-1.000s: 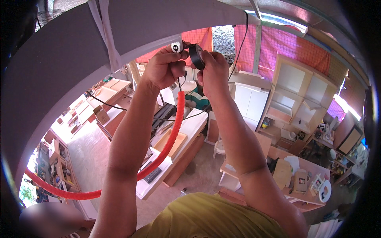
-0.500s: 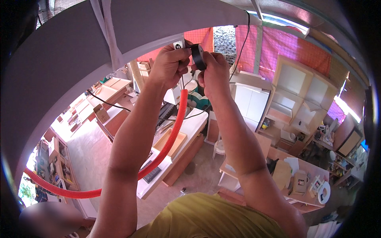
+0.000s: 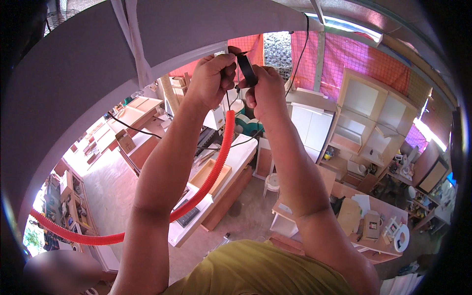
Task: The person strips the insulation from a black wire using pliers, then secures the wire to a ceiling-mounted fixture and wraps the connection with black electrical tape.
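Observation:
Both my arms are raised in front of me, hands close together below a large grey panel. My right hand [image 3: 268, 87] grips a roll of black electrical tape [image 3: 247, 70], tilted on edge. My left hand [image 3: 211, 81] is closed just left of it, fingers pinched around a dark wire [image 3: 228, 100]. This wire comes up out of the open end of an orange corrugated conduit [image 3: 223, 147]. A dark strip sticks out above the left fingers toward the roll; whether it is tape or wire I cannot tell. The conduit curves down behind my left forearm and off to the left.
Overhead is the curved edge of the grey panel [image 3: 98, 59], with a pale strap [image 3: 132, 39] hanging across it. Below stand a white-topped workbench [image 3: 241, 157] with a keyboard, a white stool [image 3: 271, 183], and wooden cabinets [image 3: 364, 113]. A black cable [image 3: 299, 61] hangs beyond.
The tape roll has turned slightly, showing more of its outer side. A white piece with a black mark by my left fingers is out of sight now. Both hands have hardly shifted.

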A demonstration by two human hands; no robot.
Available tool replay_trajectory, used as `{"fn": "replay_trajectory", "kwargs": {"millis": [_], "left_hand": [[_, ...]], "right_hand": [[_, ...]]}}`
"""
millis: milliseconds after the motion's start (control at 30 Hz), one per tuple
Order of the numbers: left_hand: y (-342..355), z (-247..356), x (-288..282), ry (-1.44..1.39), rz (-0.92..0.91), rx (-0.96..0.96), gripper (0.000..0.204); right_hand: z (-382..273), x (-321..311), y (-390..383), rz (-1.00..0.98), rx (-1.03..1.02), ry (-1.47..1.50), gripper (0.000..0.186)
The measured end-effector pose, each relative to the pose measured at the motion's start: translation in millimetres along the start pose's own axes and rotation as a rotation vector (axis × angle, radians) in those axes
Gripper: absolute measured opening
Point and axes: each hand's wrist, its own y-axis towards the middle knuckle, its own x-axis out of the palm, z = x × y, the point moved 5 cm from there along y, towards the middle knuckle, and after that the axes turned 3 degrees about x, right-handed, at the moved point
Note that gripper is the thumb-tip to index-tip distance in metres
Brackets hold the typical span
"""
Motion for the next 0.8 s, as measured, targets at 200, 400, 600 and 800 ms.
{"fn": "replay_trajectory", "kwargs": {"millis": [200,400,600,800], "left_hand": [[1.2,1.9,-1.8,0.089,-0.076,0.021,0.02],[0.6,3.1,-0.6,0.14,-0.021,0.036,0.015],[1.2,3.5,-1.1,0.141,0.026,0.048,0.012],[-1.0,7.2,4.1,0.143,0.08,0.048,0.009]], "right_hand": [[1.2,2.3,3.9,-0.024,0.087,0.06,0.014],[-2.4,4.8,2.2,-0.003,0.045,0.047,0.014],[-3.4,5.5,0.6,-0.013,-0.002,0.088,0.013],[-5.4,6.9,-2.8,-0.027,-0.024,0.067,0.013]]}}
